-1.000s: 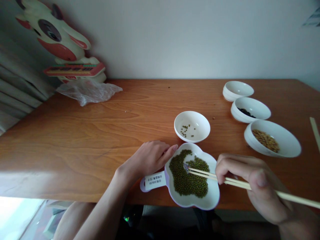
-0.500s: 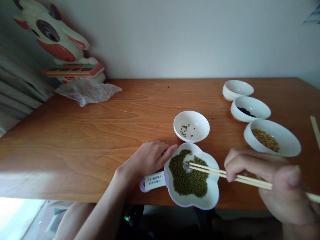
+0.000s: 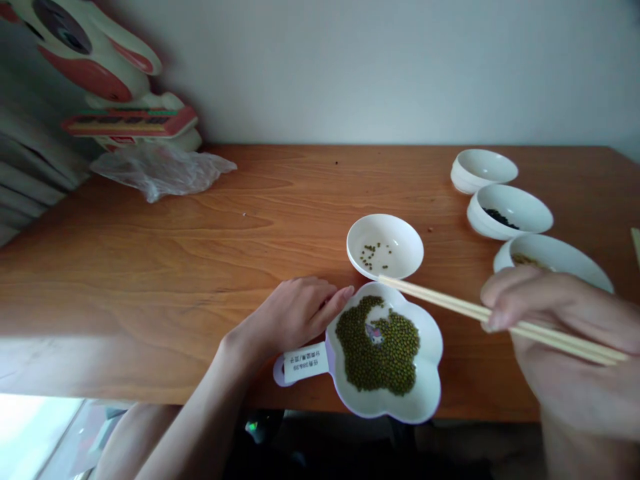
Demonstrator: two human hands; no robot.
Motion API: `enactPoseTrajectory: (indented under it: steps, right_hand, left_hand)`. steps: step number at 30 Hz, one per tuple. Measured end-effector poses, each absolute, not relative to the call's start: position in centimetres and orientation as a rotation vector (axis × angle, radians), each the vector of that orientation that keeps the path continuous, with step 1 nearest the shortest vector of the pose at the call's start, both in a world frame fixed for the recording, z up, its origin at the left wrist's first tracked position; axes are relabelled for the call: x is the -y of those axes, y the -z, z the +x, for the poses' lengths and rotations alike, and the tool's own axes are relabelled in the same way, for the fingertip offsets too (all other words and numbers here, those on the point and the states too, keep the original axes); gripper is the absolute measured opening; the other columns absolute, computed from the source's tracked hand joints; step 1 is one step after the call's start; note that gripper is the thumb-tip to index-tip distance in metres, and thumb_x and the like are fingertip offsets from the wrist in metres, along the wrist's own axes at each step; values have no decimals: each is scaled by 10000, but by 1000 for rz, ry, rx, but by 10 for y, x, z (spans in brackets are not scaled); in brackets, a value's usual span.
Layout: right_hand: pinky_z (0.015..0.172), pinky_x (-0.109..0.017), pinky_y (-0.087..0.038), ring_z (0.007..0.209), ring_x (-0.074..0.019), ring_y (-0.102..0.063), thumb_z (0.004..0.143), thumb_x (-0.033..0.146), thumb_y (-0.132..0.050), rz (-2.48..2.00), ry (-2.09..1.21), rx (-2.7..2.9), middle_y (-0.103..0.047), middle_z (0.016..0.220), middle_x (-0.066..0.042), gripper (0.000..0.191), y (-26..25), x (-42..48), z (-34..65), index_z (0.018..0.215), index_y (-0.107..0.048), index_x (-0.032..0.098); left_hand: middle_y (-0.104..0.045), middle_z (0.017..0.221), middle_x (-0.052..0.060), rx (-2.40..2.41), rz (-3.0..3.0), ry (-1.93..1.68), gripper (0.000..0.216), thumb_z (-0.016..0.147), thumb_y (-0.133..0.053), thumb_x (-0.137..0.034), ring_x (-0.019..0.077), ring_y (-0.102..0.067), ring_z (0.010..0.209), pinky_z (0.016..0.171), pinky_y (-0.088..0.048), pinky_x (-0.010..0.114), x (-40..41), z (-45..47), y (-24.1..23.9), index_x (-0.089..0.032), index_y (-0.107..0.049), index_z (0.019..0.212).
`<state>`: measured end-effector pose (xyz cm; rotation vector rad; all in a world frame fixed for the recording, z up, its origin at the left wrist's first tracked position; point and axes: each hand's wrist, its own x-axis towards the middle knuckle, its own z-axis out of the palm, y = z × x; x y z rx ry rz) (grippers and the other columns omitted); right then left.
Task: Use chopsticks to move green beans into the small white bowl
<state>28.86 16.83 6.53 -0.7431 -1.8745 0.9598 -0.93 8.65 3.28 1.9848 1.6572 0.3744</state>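
My right hand (image 3: 560,320), slightly blurred, is closed around a pair of wooden chopsticks (image 3: 445,301). Their tips are together over the gap between a small white bowl (image 3: 356,265) and a flower-shaped dish (image 3: 431,360); whether a bean is between them I cannot tell. The bowl has a scattering of green mung beans (image 3: 371,255) in it. Many more mung beans (image 3: 375,367) cover much of the dish, around a printed cartoon figure. My left hand (image 3: 295,310) lies flat on the table, its thumb against the dish's left rim, above the labelled handle (image 3: 306,363).
At right stand a white bowl of tan beans (image 3: 530,259), partly behind my right hand, one of black beans (image 3: 501,219), and another white bowl (image 3: 484,172). A clear plastic bag (image 3: 170,175) lies before a cow-shaped toy keyboard (image 3: 133,123) at back left.
My right hand has lifted the chopstick tips out of the dish, up toward the small bowl. My left hand stays by the dish. The whole view has shifted slightly.
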Motion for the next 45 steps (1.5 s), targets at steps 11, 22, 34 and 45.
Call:
enactPoseTrajectory:
  steps: [11, 22, 34, 45]
  right_hand:
    - [530, -331, -498, 600, -204, -636, 1073, 736, -92, -703, -1064, 2111, -676, 687, -46, 857, -49, -155, 304, 714, -696, 245]
    - [589, -360, -434, 650, -217, -599, 927, 939, -195, -695, -1483, 2155, -646, 757, -45, 841, -54, -156, 295, 845, -693, 265]
    - [578, -353, -403, 630, -208, -567, 932, 935, -251, -722, -1488, 2123, -620, 713, -42, 821, -54, -154, 293, 795, -680, 249]
    - [466, -326, -404, 512, -183, -570, 1019, 828, -207, -696, -1203, 2152, -611, 613, -44, 839, -55, -154, 282, 680, -676, 221]
  left_hand:
    - [-725, 845, 34, -1653, 1994, -361, 589, 1183, -262, -516, 166, -629, 746, 750, -414, 314, -87, -8, -34, -194, -628, 853]
    - [-724, 845, 23, -1660, 1994, -394, 589, 1182, -267, -528, 162, -636, 755, 741, -411, 304, -86, -8, -31, -196, -634, 863]
    - [-719, 827, 27, -1668, 2005, -369, 619, 1181, -247, -537, 160, -624, 723, 713, -398, 315, -87, -8, -34, -192, -630, 838]
    - [-726, 824, 41, -1674, 2019, -377, 630, 1181, -246, -529, 171, -637, 733, 715, -409, 312, -87, -6, -35, -188, -652, 842]
